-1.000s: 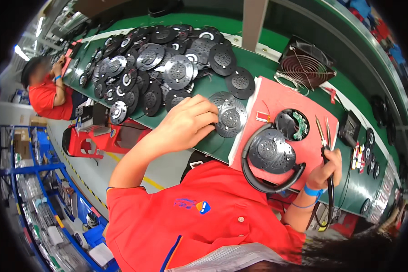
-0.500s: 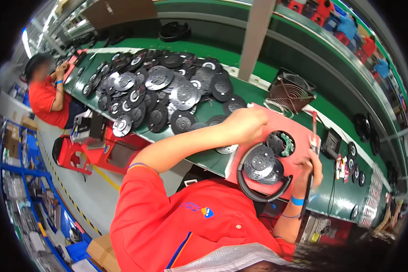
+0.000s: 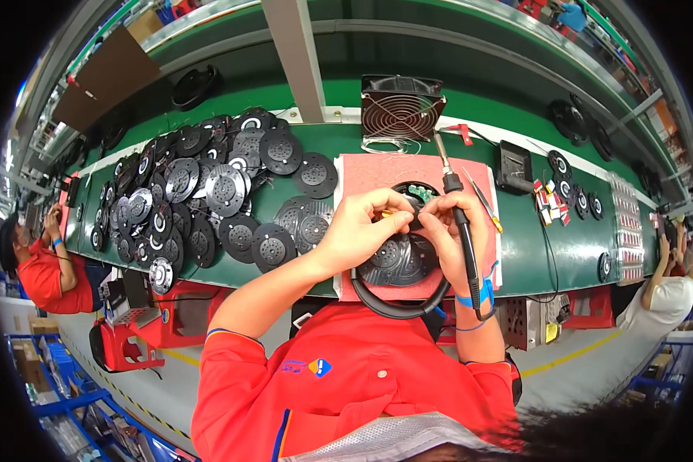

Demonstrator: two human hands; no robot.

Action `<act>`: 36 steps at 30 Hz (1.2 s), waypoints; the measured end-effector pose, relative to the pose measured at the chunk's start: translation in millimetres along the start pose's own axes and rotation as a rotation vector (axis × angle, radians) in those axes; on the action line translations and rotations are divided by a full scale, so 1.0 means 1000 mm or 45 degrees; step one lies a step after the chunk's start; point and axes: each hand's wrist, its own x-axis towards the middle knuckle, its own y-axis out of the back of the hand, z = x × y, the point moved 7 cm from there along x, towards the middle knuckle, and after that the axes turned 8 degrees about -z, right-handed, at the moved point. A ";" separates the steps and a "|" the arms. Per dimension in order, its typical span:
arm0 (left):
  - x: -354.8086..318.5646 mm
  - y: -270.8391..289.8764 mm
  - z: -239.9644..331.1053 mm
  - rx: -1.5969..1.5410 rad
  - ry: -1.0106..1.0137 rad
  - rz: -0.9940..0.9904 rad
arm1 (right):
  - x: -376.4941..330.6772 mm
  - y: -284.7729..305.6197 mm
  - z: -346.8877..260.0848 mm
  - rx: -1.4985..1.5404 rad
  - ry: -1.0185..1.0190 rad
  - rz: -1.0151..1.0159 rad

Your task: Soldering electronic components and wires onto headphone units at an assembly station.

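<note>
On a pink mat (image 3: 346, 173) lies a black headphone-like piece with a curved band (image 3: 396, 309). Its round, open cup (image 3: 408, 187) shows a green circuit board (image 3: 421, 192). Nearer me is a perforated black disc (image 3: 389, 258). My left hand (image 3: 362, 231) comes in from the left; its thumb and forefinger pinch something small and yellowish at the cup. A soldering iron (image 3: 462, 223) rests in my right hand (image 3: 456, 231), its metal tip pointing away from me. The thumb and forefinger of that hand meet at the cup's right side, close to the left fingertips.
A large heap of black discs (image 3: 227, 190) covers the bench to the left. Behind the mat stands a fan (image 3: 403, 112). Right of it are a thin pointed tool (image 3: 485, 202), a black tray (image 3: 514, 167) and red-white pieces (image 3: 549, 202). People work at both ends.
The view has turned to the right and levelled. My left hand has come from the mat's far left corner to the cup, and my right hand has moved in beside it with the soldering iron.
</note>
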 end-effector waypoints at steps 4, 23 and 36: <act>0.003 -0.005 0.000 0.080 -0.015 -0.027 | -0.001 0.002 -0.005 -0.180 0.134 -0.070; 0.042 -0.002 -0.004 0.877 -0.005 -0.075 | -0.012 0.055 -0.046 -0.607 0.329 0.145; 0.043 -0.005 -0.007 0.956 -0.334 0.030 | -0.001 0.046 -0.058 -0.663 0.695 0.060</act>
